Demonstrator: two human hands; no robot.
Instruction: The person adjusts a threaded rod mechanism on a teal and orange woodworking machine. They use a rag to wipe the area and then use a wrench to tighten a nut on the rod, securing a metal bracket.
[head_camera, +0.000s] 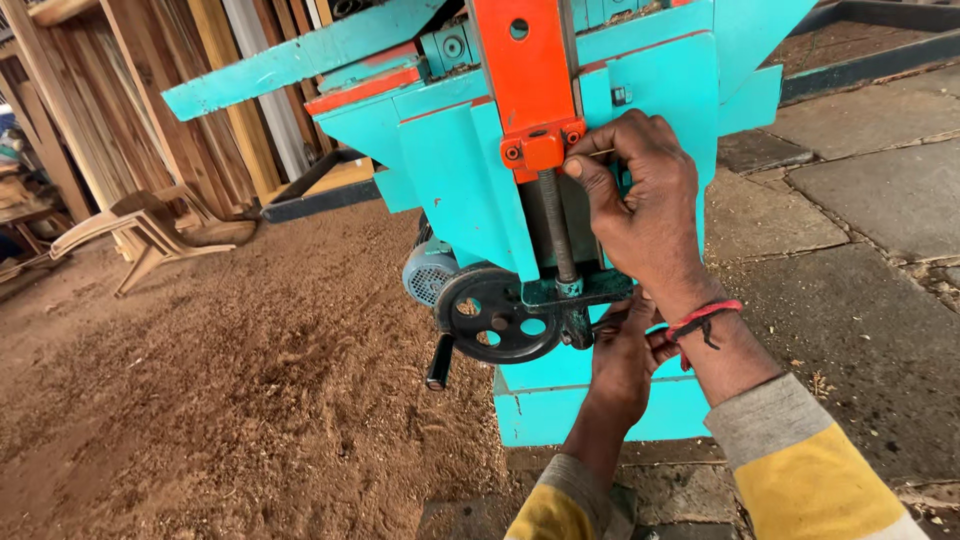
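We pinch a thin pin (603, 153) with our right hand (645, 215) beside the orange bracket (541, 148) on the teal machine (470, 190), our left hand (620, 360) curled below by the black handwheel (492, 314), so this adjustment looks unfinished.

Sawdust (250, 400) is lying thick over the ground at the left, and stone slabs (880, 200) are covering the floor at the right. A toppled chair (150, 235) is resting near planks (150, 90) that are leaning upright along the back, well apart from the slabs
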